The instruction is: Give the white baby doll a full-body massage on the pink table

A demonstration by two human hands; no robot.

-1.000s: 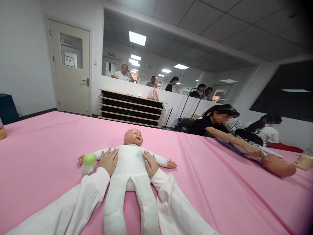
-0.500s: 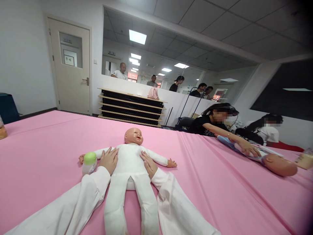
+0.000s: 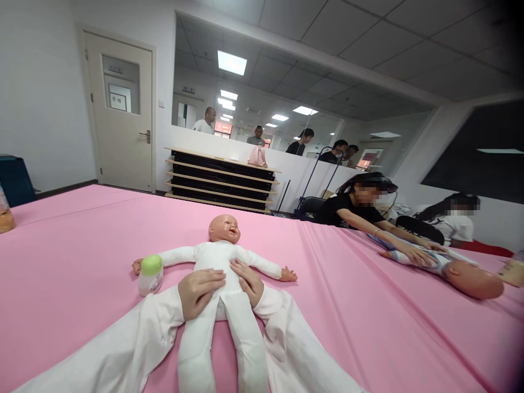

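A baby doll point(image 3: 219, 256) with a white cloth body lies on its back on the pink-covered table point(image 3: 102, 234), head away from me and arms spread. My left hand point(image 3: 200, 292) rests flat across the left side of its belly, fingers stretched toward the middle. On the right side of the belly lies my right hand point(image 3: 249, 281), its fingers extended up and inward. Neither hand grips anything. Beside the doll's left-lying arm stands a small white bottle with a green cap point(image 3: 151, 274), near my left sleeve.
To the right, another person point(image 3: 360, 204) in black leans over a second doll point(image 3: 470, 278), both hands on it. A bottle point(image 3: 5, 213) stands at the left edge and a beige container point(image 3: 511, 272) at the right. Stacked boards point(image 3: 221, 180) bear a pink backpack point(image 3: 257, 156) behind the table.
My left hand has slid from the doll's side inward and down onto its belly. My right hand has shifted slightly toward the middle. The other person's second hand now shows on their doll.
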